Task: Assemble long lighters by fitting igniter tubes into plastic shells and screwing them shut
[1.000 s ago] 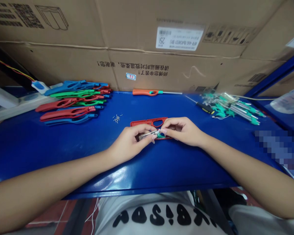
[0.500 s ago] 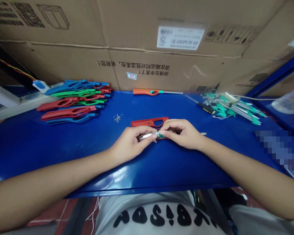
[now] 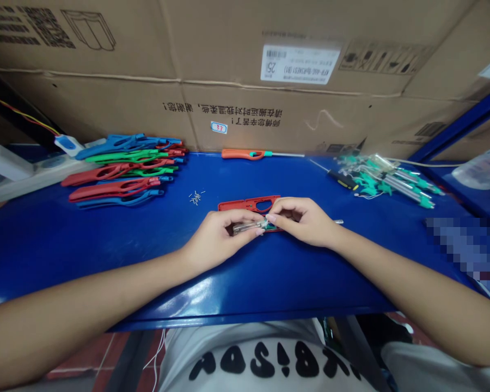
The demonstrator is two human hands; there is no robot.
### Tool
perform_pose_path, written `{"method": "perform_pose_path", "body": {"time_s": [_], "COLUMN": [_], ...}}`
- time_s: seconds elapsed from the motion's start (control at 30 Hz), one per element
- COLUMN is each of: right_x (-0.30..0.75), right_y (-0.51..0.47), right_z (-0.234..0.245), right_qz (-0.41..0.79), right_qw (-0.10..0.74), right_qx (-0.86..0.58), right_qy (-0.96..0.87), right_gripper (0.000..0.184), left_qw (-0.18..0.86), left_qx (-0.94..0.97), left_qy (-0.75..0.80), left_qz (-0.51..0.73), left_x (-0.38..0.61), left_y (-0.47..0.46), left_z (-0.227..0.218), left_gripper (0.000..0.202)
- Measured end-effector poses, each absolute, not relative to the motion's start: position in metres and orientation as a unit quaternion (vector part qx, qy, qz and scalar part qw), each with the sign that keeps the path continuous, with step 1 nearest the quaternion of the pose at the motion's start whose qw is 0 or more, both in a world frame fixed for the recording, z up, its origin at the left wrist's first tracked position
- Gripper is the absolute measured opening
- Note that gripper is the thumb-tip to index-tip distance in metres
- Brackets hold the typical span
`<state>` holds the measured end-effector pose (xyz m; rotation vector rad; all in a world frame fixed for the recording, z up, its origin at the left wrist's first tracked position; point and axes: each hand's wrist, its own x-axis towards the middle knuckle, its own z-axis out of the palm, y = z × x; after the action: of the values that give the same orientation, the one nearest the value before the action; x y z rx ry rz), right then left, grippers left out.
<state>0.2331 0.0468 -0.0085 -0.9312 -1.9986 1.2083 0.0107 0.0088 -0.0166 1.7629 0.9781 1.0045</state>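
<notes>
My left hand (image 3: 217, 237) is closed around a clear lighter fuel tank (image 3: 245, 226), thumb and fingers along its sides. At the tank's right end, the fingertips of my right hand (image 3: 304, 220) pinch a small part, mostly hidden by the fingers. Below the fingertips shows a red lighter shell half (image 3: 274, 230) with green inside it, largely covered by my hands. A metal rod tip (image 3: 339, 221) sticks out past my right wrist. Just behind my hands lies another red shell half (image 3: 237, 205), its hollow side up.
Blue, green and red lighter shells (image 3: 114, 173) are stacked at left, beside a power strip (image 3: 24, 182). Small screws (image 3: 195, 197) lie nearby. An orange lighter (image 3: 243, 154), a screwdriver (image 3: 337, 177) and green-ended metal tubes (image 3: 396, 179) lie along the back, before a cardboard box (image 3: 228, 54).
The tank has turned slightly in my left hand and looks clearer, with less glare. My right fingertips have shifted a little at its end. The other things stay put.
</notes>
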Motion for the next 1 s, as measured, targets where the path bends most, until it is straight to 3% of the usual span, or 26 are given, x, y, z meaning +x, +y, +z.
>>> {"method": "perform_pose_path", "body": {"time_s": [1.0], "right_x": [0.2305], "right_y": [0.0431], "right_z": [-0.0062], "right_qz": [0.455], "right_qw": [0.312], "right_qx": [-0.372], "right_qy": [-0.747], "right_gripper": [0.025], "left_qw": [0.462], "left_qx": [0.693], "left_qy": [0.411], "left_qz": [0.369], "left_x": [0.0108], "left_y": [0.0093], "left_z": [-0.0088], "left_gripper": [0.019]}}
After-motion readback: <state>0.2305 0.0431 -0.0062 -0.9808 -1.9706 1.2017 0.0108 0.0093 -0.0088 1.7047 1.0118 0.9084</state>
